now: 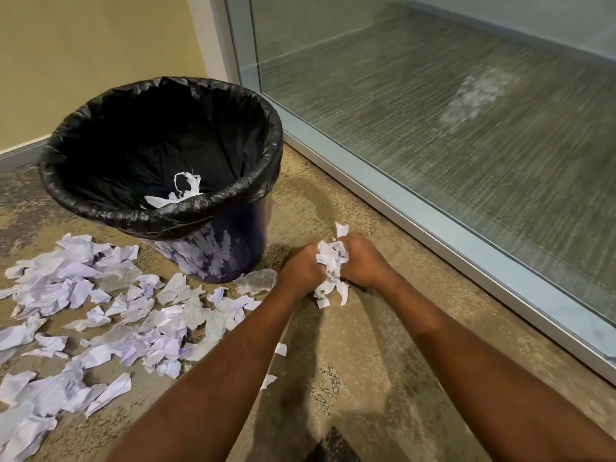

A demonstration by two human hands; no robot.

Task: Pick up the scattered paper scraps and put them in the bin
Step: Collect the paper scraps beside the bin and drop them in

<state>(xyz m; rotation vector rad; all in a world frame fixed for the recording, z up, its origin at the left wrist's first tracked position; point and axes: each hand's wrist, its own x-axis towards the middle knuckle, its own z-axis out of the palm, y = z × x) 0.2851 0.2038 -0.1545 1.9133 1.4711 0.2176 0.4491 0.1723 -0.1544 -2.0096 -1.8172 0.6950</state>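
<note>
Your left hand (301,269) and right hand (364,261) sit side by side, low and ahead of you, fingers curled inward, gripping one bundle of paper scraps (330,265) between them. Your left forearm (233,361) and right forearm (466,345) are bare, extended forward, converging toward the hands.

A glass panel (433,111) runs along the right in a pale metal frame (416,215) whose bottom rail meets the floor, and a blurred, grey-green, finely striped surface shows through it. Left of the panel lies a mottled tan carpet (350,345) with darker grey patches. At the panel's far end, left of its post (235,38), stands a plain beige wall (83,45) with a grey skirting (20,155), evenly lit.
</note>
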